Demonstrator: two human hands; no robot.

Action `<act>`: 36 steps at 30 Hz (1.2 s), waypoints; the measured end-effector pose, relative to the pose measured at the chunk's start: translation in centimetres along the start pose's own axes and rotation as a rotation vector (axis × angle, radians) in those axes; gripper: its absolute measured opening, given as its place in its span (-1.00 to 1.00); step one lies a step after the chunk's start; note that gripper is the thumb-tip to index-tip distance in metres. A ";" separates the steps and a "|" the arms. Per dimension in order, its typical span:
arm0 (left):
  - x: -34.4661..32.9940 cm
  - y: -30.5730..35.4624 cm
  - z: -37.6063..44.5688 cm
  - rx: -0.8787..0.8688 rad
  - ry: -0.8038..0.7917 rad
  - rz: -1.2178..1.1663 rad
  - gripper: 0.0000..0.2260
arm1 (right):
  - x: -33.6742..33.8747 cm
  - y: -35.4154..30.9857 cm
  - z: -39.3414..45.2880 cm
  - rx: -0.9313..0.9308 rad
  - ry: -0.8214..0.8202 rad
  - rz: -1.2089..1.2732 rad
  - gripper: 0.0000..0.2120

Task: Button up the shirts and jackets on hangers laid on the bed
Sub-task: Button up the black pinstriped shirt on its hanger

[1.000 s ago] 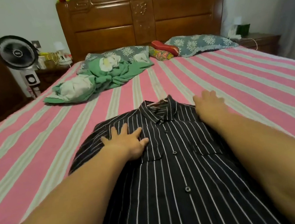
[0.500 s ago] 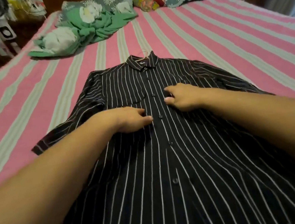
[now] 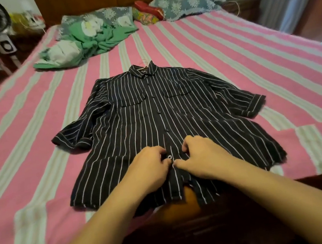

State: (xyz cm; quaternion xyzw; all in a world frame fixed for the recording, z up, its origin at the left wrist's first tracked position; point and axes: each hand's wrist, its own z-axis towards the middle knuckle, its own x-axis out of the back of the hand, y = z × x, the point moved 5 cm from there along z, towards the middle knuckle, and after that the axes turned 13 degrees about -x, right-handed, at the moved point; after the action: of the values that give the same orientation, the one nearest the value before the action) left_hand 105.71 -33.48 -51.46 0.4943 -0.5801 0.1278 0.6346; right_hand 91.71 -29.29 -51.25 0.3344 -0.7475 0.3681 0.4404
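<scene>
Both bare forearms reach forward from the bottom of the view and converge toward the middle. The left hand [image 3: 149, 168] lies palm down, knuckles up, with its fingers curled inward and the thumb and forefinger tips pinched together at its inner edge. The right hand [image 3: 200, 157] mirrors it (knuckles likewise raised), fingers bent under, thumb stretched toward the left hand. The two sets of fingertips sit just beside each other, nearly touching. Both wrists are straight, in line with the forearms.
</scene>
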 end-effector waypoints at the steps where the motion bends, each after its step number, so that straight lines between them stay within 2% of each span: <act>1: 0.2 0.1 0.6 0.005 -0.018 0.011 -0.66 | 0.0 -0.2 0.3 -0.023 -0.015 -0.010 -0.55; 7: 0.0 0.2 2.7 -0.016 -0.068 0.084 -0.88 | 0.1 -2.0 1.4 -0.066 -0.076 -0.183 -0.62; 11: -0.5 -0.3 2.5 -0.041 -0.029 0.083 -0.89 | 0.2 -3.0 2.0 -0.048 -0.133 -0.273 -0.71; 14: -0.3 -0.7 2.1 -0.036 0.020 -0.042 -0.89 | 0.4 -2.1 3.1 -0.051 -0.183 -0.209 -0.80; 16: 0.7 -1.0 1.6 -0.021 0.101 -0.191 -0.91 | 1.2 -1.0 3.1 -0.056 -0.243 -0.024 -0.89; 19: 2.9 -1.3 0.3 0.011 0.257 -0.398 -0.91 | 3.7 0.9 2.8 -0.047 -0.283 0.602 -0.90; 20: 3.6 -1.3 0.0 0.010 0.313 -0.433 -0.91 | 4.5 1.3 2.7 -0.042 -0.364 0.849 -0.87; 22: 4.4 -1.2 -0.5 0.021 0.380 -0.596 -0.91 | 5.2 1.4 2.6 -0.011 -0.632 1.247 -0.75; 24: 3.8 -0.9 -0.3 0.069 0.338 -0.958 -0.89 | 4.7 1.3 2.5 -0.043 -0.828 1.412 -0.65; 26: 2.6 -0.5 0.0 0.132 0.261 -1.196 -0.84 | 3.0 1.3 2.8 -0.174 -0.850 1.471 -0.64; 27: 1.9 -0.5 0.3 0.158 0.239 -1.217 -0.83 | 2.0 1.3 2.9 -0.231 -0.799 1.442 -0.65; 29: 1.0 -0.5 0.6 0.181 0.231 -1.153 -0.84 | 0.6 1.1 3.1 -0.291 -0.623 1.217 -0.68; 32: 0.2 -0.8 0.6 0.178 0.268 -0.869 -0.85 | 0.3 -0.3 2.3 -0.206 -0.403 0.615 -0.51; 33: 0.1 -0.9 0.6 0.185 0.282 -0.787 -0.85 | 0.4 -0.8 2.1 -0.164 -0.332 0.443 -0.52; 34: 0.0 -1.0 0.4 0.190 0.290 -0.740 -0.85 | 0.6 -1.1 2.0 -0.127 -0.279 0.330 -0.57; 36: -0.3 -1.0 0.3 0.183 0.289 -0.729 -0.86 | 0.9 -1.0 2.5 -0.094 -0.259 0.284 -0.77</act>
State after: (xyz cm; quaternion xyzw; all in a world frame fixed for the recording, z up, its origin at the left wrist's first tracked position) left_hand 106.18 -34.12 -52.29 0.6991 -0.2576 0.0135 0.6668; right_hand 91.17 -32.07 -50.99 0.2492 -0.8539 0.3450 0.2995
